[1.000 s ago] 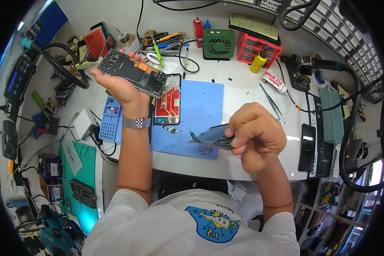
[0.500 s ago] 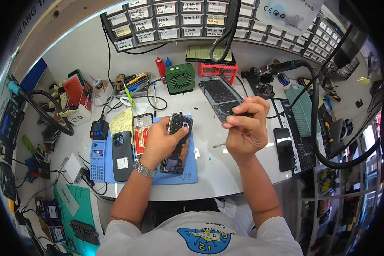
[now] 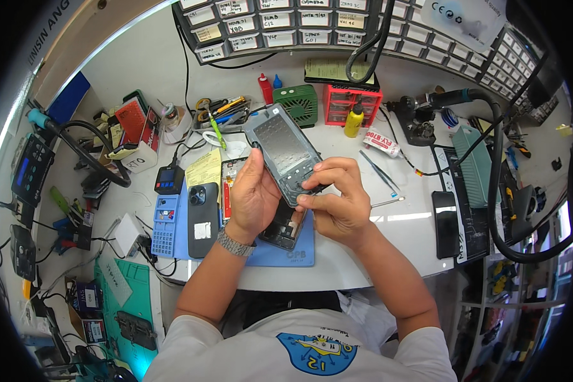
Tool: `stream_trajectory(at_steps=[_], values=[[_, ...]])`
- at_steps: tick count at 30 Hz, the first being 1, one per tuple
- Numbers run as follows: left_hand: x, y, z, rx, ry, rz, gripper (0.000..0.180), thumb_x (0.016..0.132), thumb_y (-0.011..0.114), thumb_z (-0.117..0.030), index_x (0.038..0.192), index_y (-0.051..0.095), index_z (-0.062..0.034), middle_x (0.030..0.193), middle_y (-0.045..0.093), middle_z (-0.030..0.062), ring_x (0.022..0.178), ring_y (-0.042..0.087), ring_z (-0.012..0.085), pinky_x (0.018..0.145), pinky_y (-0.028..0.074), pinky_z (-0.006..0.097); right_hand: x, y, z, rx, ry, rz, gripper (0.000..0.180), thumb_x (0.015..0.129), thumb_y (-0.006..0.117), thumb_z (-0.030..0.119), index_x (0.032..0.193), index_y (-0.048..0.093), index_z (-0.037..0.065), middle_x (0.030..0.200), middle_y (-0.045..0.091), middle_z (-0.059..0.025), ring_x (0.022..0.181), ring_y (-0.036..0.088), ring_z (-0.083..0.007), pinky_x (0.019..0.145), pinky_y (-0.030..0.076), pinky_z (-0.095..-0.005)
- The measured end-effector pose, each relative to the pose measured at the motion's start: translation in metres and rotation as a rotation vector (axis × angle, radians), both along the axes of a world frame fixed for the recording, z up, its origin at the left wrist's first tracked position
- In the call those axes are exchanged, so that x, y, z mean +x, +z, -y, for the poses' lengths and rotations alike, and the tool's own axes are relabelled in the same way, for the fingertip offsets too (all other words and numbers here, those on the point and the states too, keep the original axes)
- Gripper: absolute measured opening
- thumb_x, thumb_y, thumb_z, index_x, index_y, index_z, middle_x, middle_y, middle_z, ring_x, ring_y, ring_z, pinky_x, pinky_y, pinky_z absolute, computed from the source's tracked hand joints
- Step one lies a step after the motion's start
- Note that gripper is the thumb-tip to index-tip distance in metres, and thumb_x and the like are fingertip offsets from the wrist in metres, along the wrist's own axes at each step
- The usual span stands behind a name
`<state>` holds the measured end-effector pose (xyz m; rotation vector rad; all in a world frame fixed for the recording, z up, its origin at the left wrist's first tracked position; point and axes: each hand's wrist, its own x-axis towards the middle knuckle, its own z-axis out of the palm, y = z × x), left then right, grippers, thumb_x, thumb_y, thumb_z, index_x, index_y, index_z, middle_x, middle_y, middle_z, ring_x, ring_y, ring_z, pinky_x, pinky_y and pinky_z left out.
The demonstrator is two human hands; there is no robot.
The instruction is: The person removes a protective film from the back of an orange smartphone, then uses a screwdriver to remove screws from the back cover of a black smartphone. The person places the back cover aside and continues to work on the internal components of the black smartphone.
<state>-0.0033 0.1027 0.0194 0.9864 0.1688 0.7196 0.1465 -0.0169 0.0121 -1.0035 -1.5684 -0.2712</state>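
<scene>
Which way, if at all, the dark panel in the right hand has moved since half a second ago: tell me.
Yes, leftward: the dark panel was right of the green fan and now overlaps its lower left in view.

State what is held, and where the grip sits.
A grey panel: the right hand pinches its lower end; the left hand is at its left edge, contact unclear.

The white T-shirt [image 3: 235,353] bears a blue emblem [image 3: 315,354]; the wristband [image 3: 234,244] is silver.
</scene>
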Motion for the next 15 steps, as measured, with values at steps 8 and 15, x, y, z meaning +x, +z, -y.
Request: stream_trajectory(at_steps=[8,15], values=[[0.003,0.0,0.006,-0.228,-0.178,0.057,0.062,0.122,0.025,-0.048,0.159,0.046,-0.004,0.149,0.063,0.0193,0.132,0.066,0.0256,0.109,0.057,0.041,-0.007,-0.005,-0.006,-0.12,-0.158,-0.052,0.032,0.075,0.094,0.017,0.102,0.079,0.009,0.103,0.072,-0.0037,0.103,0.064,-0.0294,0.093,0.04,-0.0409],[0.01,-0.024,0.024,-0.128,-0.276,-0.06,0.068,0.119,0.025,-0.059,0.152,0.052,-0.006,0.137,0.064,0.0078,0.128,0.064,0.0129,0.108,0.055,0.033,-0.017,-0.014,-0.013,-0.102,-0.217,-0.133,0.023,0.08,0.088,0.012,0.101,0.08,0.011,0.095,0.068,-0.0011,0.105,0.061,-0.0273,0.092,0.039,-0.0406]])
